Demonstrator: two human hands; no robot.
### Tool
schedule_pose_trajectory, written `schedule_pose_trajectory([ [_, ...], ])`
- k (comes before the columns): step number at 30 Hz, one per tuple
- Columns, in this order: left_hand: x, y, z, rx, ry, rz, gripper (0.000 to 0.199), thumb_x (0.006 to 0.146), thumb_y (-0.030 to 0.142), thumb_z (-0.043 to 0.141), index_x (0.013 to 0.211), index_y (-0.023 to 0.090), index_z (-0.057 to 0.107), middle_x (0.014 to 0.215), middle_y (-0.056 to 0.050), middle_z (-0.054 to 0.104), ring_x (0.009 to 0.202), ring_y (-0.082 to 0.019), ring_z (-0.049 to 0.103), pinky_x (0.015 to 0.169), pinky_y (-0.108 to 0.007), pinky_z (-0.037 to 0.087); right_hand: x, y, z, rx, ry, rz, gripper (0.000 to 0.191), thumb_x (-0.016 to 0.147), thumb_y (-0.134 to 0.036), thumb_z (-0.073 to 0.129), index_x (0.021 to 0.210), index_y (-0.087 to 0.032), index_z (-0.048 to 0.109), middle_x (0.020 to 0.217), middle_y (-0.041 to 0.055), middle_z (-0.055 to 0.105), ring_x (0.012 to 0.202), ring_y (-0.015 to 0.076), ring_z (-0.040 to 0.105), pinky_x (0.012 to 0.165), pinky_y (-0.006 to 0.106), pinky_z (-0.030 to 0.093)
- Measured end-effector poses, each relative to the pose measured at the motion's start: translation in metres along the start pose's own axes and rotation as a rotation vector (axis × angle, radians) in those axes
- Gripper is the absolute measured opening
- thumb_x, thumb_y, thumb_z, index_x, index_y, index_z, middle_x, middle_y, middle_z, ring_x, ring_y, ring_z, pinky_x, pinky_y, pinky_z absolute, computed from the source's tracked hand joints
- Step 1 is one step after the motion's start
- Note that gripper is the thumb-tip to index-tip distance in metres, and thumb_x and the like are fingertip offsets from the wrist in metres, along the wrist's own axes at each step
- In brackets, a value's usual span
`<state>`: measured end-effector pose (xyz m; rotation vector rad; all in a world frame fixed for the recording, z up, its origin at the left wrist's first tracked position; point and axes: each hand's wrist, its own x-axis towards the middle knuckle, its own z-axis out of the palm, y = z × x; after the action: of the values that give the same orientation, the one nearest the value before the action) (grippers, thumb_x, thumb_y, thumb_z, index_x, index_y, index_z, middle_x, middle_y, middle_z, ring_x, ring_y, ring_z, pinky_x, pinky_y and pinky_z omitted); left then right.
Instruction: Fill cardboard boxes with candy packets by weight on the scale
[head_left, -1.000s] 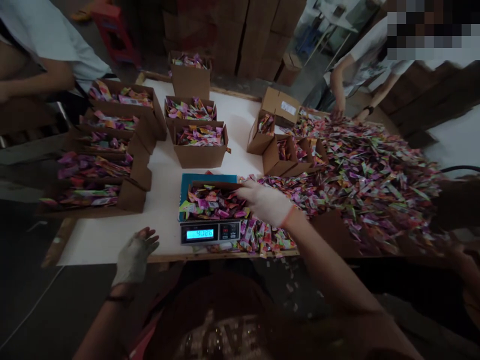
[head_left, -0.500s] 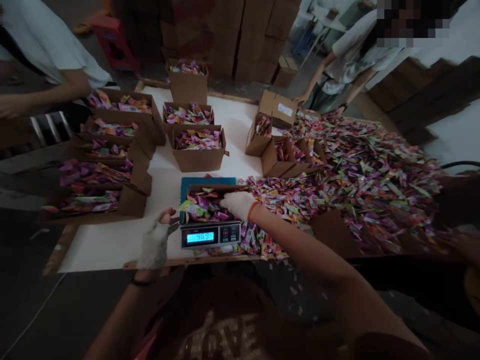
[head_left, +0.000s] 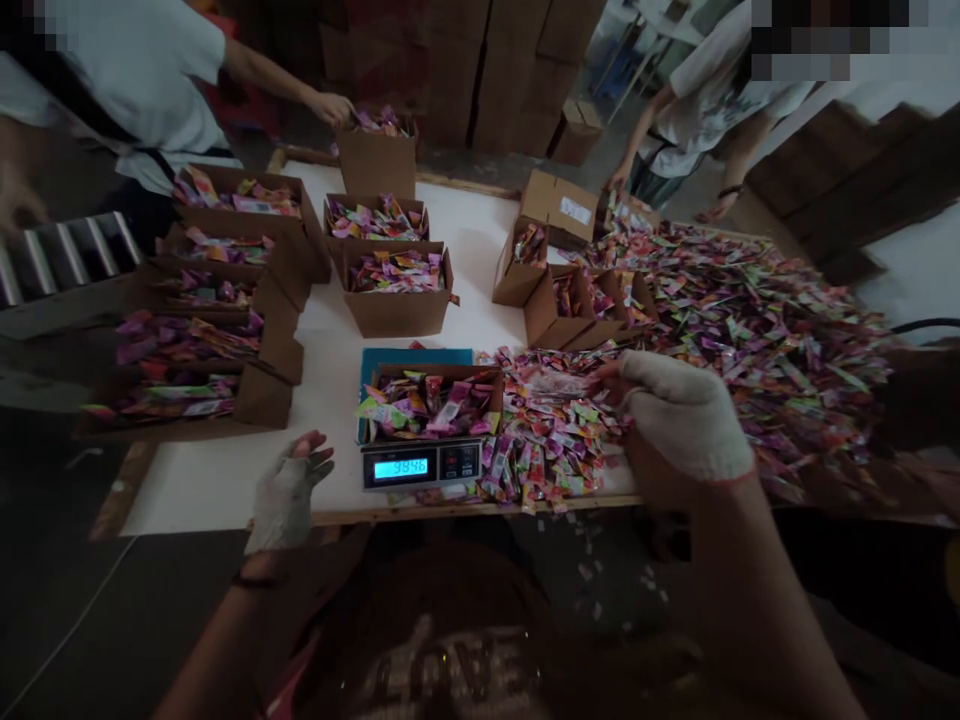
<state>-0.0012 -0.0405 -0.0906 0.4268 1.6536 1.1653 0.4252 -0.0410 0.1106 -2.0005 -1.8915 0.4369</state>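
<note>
A cardboard box of wrapped candies [head_left: 431, 405] rests on a digital scale [head_left: 401, 468] with a lit blue display, near the table's front edge. My left hand [head_left: 285, 495], in a fingerless white glove, is left of the scale with its fingers apart and nothing in it. My right hand [head_left: 679, 410], gloved the same way, hovers over the loose candies [head_left: 551, 430] right of the scale. Its fingertips are bent toward a pale, blurred wrapper; whether they grip it is unclear.
Filled boxes stand at the left [head_left: 262, 395], the back middle [head_left: 397, 310] and right of centre [head_left: 551, 315]. A large candy heap [head_left: 757, 340] covers the right side. One person [head_left: 165, 80] is at the back left, another [head_left: 720, 110] at the back right.
My right hand has left the box and moved right over the loose candies. My left hand has shifted slightly left. The display reading changed. The person at left now reaches to the farthest box.
</note>
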Motion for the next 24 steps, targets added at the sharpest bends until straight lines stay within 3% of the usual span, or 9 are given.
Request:
schedule_pose_trajectory([
  [7,0.003,0.007,-0.001,-0.028,-0.013,-0.012,0.054,0.061,0.057,0.086,0.100,0.021,0.074,0.117,-0.009,0.076,0.099,-0.026,0.072,0.088,-0.041,0.058,-0.010,0.012,-0.011,-0.091,0.114,-0.025,0.031,0.084,-0.023,0.052,0.096,-0.026,0.080,0.091,0.0080,0.081,0.094,0.0288,0.080,0.091,0.042,0.065],
  [12,0.002,0.019,0.010,-0.011,-0.056,0.043,0.062,0.059,0.061,0.090,0.104,0.020,0.075,0.122,-0.010,0.076,0.104,-0.026,0.072,0.088,-0.039,0.058,-0.014,0.016,-0.011,-0.122,0.089,-0.019,0.027,0.083,-0.022,0.052,0.092,-0.027,0.076,0.092,0.0081,0.081,0.092,0.0291,0.080,0.087,0.041,0.064],
  [20,0.002,0.029,0.018,-0.009,-0.048,0.029,0.052,0.066,0.055,0.086,0.104,0.020,0.073,0.126,-0.013,0.076,0.104,-0.027,0.071,0.089,-0.040,0.058,-0.014,0.006,-0.009,-0.105,0.035,-0.073,0.026,0.086,-0.018,0.050,0.092,-0.028,0.073,0.097,0.0080,0.082,0.096,0.0283,0.080,0.090,0.039,0.063],
  [24,-0.003,0.034,0.026,-0.018,-0.043,-0.005,0.049,0.066,0.051,0.083,0.102,0.020,0.073,0.122,-0.011,0.077,0.102,-0.024,0.072,0.084,-0.034,0.060,-0.006,0.019,-0.010,-0.167,0.075,-0.090,0.016,0.085,-0.021,0.054,0.087,-0.026,0.069,0.095,0.0111,0.077,0.094,0.0290,0.076,0.086,0.038,0.061],
])
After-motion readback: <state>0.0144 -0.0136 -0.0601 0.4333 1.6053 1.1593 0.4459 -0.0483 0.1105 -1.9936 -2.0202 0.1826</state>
